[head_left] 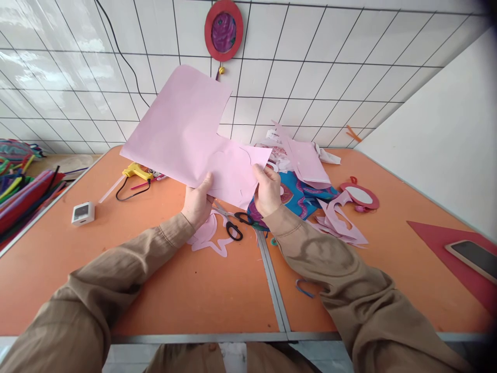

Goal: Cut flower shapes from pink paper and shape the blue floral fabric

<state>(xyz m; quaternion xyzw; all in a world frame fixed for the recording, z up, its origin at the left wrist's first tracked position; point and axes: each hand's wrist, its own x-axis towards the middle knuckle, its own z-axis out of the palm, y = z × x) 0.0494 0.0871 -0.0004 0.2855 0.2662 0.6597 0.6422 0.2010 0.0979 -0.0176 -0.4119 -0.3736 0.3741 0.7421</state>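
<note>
Both my hands hold up a large pink paper sheet [182,134] above the orange table [155,280]. My left hand [197,203] grips its lower edge with the thumb on top. My right hand [267,190] pinches the sheet's right corner, where a curved shape has been cut out. Black-handled scissors [232,224] lie on the table just below my hands, beside a pink paper cut-out [207,237].
Pink paper scraps [337,220], blue patterned paper [297,199] and a red-rimmed round piece [359,195] lie to the right. A yellow glue gun [135,171] and a small white device [83,213] sit left. Coloured sheets [21,194] are stacked far left; a phone [471,257] far right.
</note>
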